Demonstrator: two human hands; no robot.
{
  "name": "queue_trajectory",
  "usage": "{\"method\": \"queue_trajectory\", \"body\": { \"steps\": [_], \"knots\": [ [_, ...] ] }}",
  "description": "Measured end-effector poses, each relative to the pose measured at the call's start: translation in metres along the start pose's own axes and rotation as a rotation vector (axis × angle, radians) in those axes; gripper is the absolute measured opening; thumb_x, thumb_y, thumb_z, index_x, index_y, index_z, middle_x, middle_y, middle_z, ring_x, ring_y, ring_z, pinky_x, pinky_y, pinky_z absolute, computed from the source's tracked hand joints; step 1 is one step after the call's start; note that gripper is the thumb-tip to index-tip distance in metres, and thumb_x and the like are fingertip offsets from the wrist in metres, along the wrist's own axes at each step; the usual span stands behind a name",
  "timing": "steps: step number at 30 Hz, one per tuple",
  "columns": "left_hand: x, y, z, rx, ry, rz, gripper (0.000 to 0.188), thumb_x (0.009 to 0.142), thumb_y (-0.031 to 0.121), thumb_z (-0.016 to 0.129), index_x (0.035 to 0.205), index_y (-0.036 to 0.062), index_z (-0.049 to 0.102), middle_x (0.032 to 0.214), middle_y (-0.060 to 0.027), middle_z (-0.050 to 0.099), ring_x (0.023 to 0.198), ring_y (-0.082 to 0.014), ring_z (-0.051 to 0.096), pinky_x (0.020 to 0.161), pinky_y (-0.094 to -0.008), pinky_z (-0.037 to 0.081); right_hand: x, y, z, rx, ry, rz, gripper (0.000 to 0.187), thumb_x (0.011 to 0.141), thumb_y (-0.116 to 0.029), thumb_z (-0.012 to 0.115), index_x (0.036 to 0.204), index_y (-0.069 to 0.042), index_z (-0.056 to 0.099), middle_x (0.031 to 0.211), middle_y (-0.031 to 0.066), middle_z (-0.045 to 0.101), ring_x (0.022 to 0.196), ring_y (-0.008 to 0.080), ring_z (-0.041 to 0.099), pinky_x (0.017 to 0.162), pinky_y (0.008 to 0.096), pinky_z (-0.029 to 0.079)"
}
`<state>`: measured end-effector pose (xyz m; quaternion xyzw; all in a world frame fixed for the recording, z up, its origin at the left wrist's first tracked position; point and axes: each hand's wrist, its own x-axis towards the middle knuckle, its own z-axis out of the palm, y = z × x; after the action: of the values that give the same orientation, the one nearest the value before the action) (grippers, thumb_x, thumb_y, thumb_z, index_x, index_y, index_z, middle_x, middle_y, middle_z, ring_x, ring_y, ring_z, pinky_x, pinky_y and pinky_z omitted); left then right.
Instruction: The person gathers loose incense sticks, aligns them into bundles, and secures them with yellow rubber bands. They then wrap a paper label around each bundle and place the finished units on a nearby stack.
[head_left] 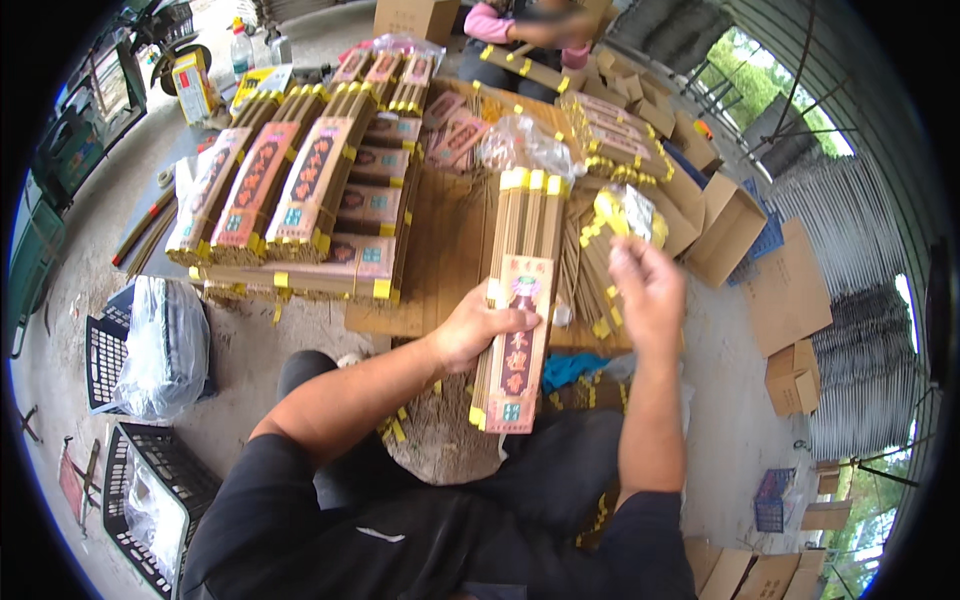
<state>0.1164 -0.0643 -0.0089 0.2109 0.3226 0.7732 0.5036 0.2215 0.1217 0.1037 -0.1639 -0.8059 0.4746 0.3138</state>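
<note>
Head view looks down on a seated person's dark lap and two bare forearms coming in from the lower edge. Closest in, the left hand grips a long bundle of incense sticks by its left edge, fingers curled over a pink paper label wrapped round the lower half. The bundle stands nearly upright in the picture, its near end over the lap and its yellow-capped far end pointing away toward the piles. The right hand hovers just beside the bundle, apart from it, blurred, its fingers loosely bent; I cannot tell whether they pinch anything. The two hands are apart, with the bundle between them.

Below the bundle lies a heap of loose brownish sticks with scraps of yellow tape. To the left on the floor sit two black plastic crates, one holding a clear plastic bag.

Farther out, a flat sheet of cardboard carries a stack of finished, labelled bundles laid side by side in rows. To the right of them a bag of yellow strips rests near open cardboard boxes.

At the far edge another person in a pink sleeve handles a similar bundle.
</note>
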Motion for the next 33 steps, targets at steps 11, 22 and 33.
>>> {"method": "queue_trajectory", "body": {
  "steps": [11, 22, 33],
  "knots": [
    [-0.013, 0.004, 0.016, 0.347, -0.157, 0.090, 0.073, 0.082, 0.010, 0.084, 0.140, 0.0006, 0.042, 0.117, -0.0047, 0.063, 0.108, -0.0126, 0.060, 0.099, -0.0335, 0.050, 0.083, -0.083, -0.013, -0.356, -0.526, -0.328, 0.022, 0.092, -0.014, 0.075, 0.107, 0.001, 0.073, 0.091, 0.0031, 0.070, 0.084, 0.0107, 0.062, 0.078, 0.0272, 0.052],
    [-0.019, 0.000, 0.013, 0.356, -0.205, 0.066, 0.081, 0.080, 0.012, 0.087, 0.144, -0.0012, 0.040, 0.123, -0.0067, 0.061, 0.114, -0.0146, 0.058, 0.104, -0.0345, 0.048, 0.089, -0.109, -0.016, -0.553, -0.832, -0.099, 0.019, 0.088, -0.016, 0.075, 0.096, 0.002, 0.072, 0.081, 0.0015, 0.068, 0.075, 0.0086, 0.060, 0.071, 0.0274, 0.051],
    [-0.021, 0.001, 0.018, 0.333, -0.224, 0.047, 0.086, 0.079, 0.012, 0.088, 0.147, -0.0022, 0.038, 0.126, -0.0077, 0.060, 0.118, -0.0150, 0.056, 0.107, -0.0348, 0.046, 0.086, -0.117, -0.029, -0.589, -0.856, -0.195, 0.019, 0.085, -0.010, 0.075, 0.099, 0.002, 0.072, 0.084, 0.0034, 0.069, 0.077, 0.0104, 0.062, 0.072, 0.0284, 0.051]
  ]
}}
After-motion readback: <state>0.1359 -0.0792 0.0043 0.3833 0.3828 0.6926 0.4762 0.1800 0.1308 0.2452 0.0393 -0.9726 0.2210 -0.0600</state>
